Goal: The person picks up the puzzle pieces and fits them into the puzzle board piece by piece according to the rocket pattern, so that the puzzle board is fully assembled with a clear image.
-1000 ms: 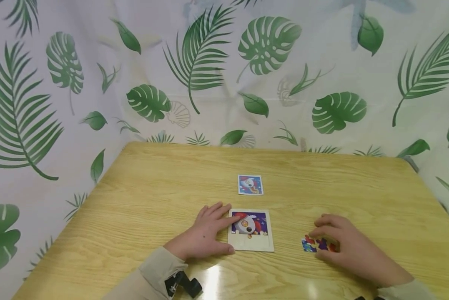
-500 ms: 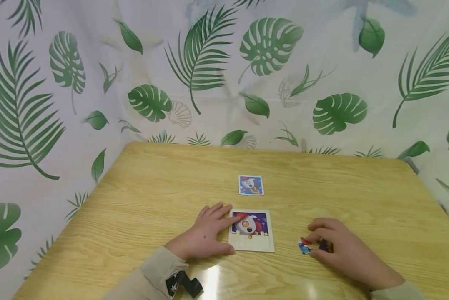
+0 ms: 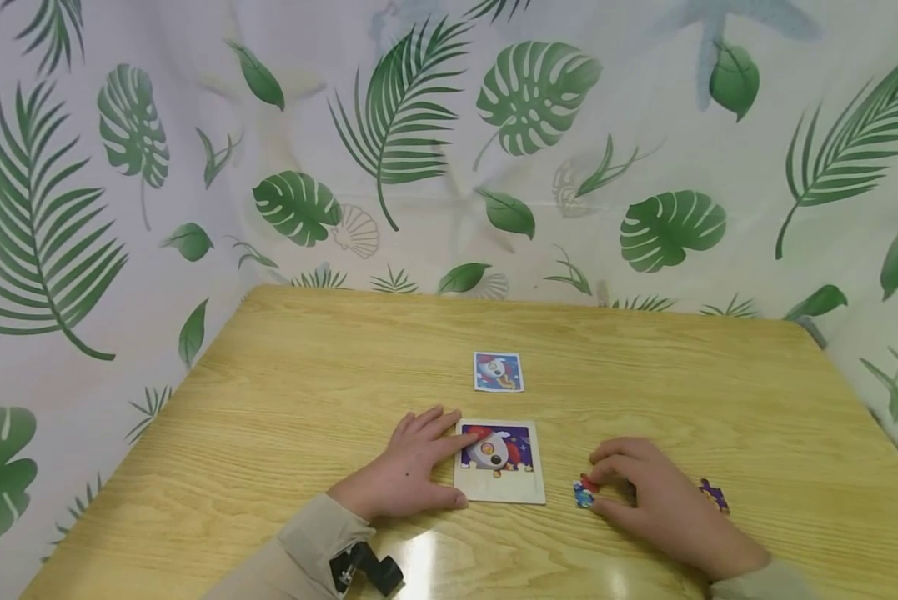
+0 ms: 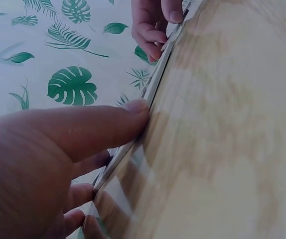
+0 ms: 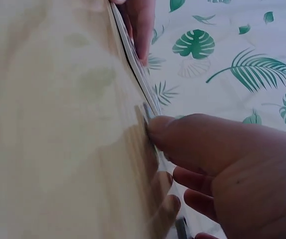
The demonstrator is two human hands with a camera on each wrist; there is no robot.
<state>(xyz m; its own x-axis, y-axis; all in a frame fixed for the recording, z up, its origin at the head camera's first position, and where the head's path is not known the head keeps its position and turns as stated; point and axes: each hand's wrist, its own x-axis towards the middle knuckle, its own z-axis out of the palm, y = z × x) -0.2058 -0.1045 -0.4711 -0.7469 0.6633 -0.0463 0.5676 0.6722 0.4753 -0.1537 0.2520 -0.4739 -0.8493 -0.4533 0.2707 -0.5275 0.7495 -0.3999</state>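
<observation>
A square puzzle board lies flat on the table, its upper part filled with a picture of a white character with red on purple. My left hand rests along the board's left edge, fingers spread, one fingertip on the picture. To the right of the board, my right hand pinches a blue and red puzzle piece between thumb and fingers, low at the tabletop. The right wrist view shows the thumb against the piece's edge. Behind that hand lies a purple puzzle piece, partly covered by it.
A small picture card with a similar character lies beyond the board. The wooden table reaches back to a leaf-patterned cloth. A black wrist strap device sits at the left cuff.
My right hand has slid left toward the board with the blue and red puzzle piece, leaving the purple piece behind and uncovering it. My left hand stays in place on the board.
</observation>
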